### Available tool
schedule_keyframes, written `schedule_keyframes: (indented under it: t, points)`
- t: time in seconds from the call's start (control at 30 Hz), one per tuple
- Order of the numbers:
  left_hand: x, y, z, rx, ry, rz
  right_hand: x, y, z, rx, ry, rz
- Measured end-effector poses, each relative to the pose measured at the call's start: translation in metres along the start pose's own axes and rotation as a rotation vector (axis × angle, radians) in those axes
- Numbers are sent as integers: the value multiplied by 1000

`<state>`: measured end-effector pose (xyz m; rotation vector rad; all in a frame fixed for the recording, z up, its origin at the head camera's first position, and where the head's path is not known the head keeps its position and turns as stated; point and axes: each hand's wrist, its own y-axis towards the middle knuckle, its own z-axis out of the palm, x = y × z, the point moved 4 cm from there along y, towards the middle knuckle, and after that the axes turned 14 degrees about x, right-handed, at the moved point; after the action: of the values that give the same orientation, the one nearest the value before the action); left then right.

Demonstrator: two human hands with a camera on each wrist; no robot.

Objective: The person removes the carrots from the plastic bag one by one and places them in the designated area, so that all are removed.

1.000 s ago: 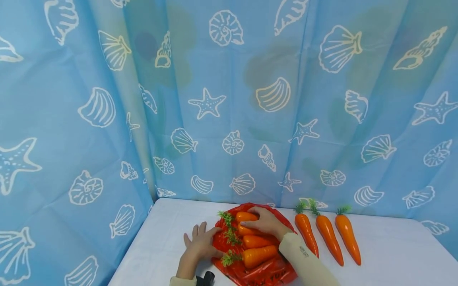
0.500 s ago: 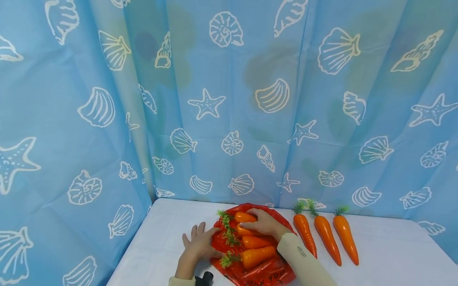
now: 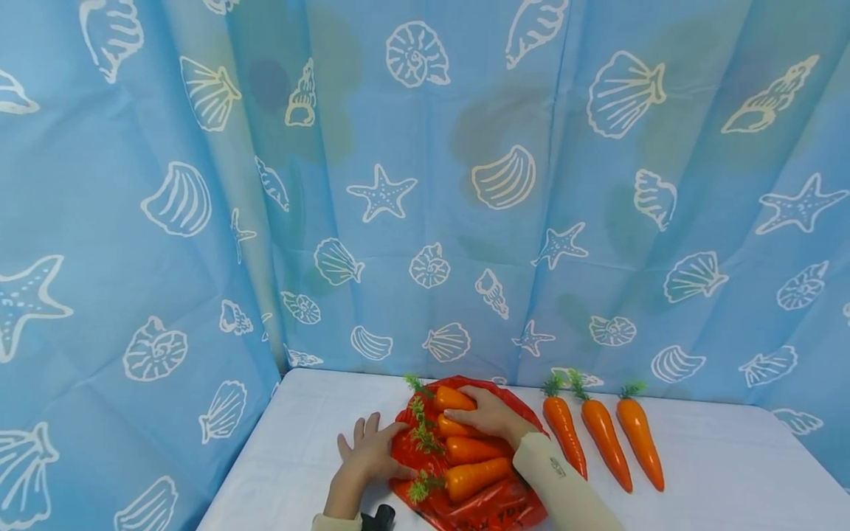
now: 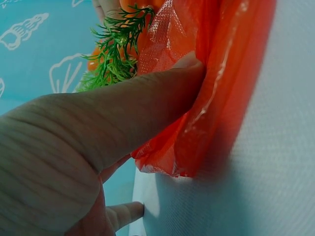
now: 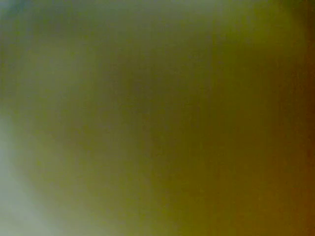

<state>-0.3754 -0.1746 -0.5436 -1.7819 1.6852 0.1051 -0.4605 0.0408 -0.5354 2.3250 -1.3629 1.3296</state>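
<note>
Where the red plastic bag (image 3: pixel 488 509) lies spread near the middle of the white table (image 3: pixel 730 472), four orange carrots (image 3: pixel 474 478) with green leafy tops (image 3: pixel 425 441) lie one behind another on its film, tops to the left; whether any part of them sits inside the bag cannot be told. The right hand (image 3: pixel 493 414) is bent over the far end of this row, its fingers on the far side of the farthest carrot (image 3: pixel 451 399) and its thumb on the near side, gripping it. The right wrist view is a blur. At the bag's left edge, the left hand (image 3: pixel 373 453) is spread wide, forefinger and thumb well apart; the left wrist view shows the thumb (image 4: pixel 147 110) pressing against the red film. A black device (image 3: pixel 380 518) is by the left wrist. To the right of the bag, three more carrots (image 3: pixel 606 442) lie side by side, leafy tops to the far side. Beyond the table hangs a blue curtain (image 3: pixel 398 110) printed with white shells and starfish.
</note>
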Motion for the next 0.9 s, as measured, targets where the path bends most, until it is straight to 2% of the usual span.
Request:
schedule_keyframes:
  t: [0.1,0.43,0.9]
  points:
    - [0,0,0,5,-3,-2,-1,2,0,-2,-2,-27]
    - [0,2,1,5,-3,-3,3,-2,1,-65,-2,-28]
    - [-2,-4,-1,-13,45,8,19,-7,0,-133,-200,-50]
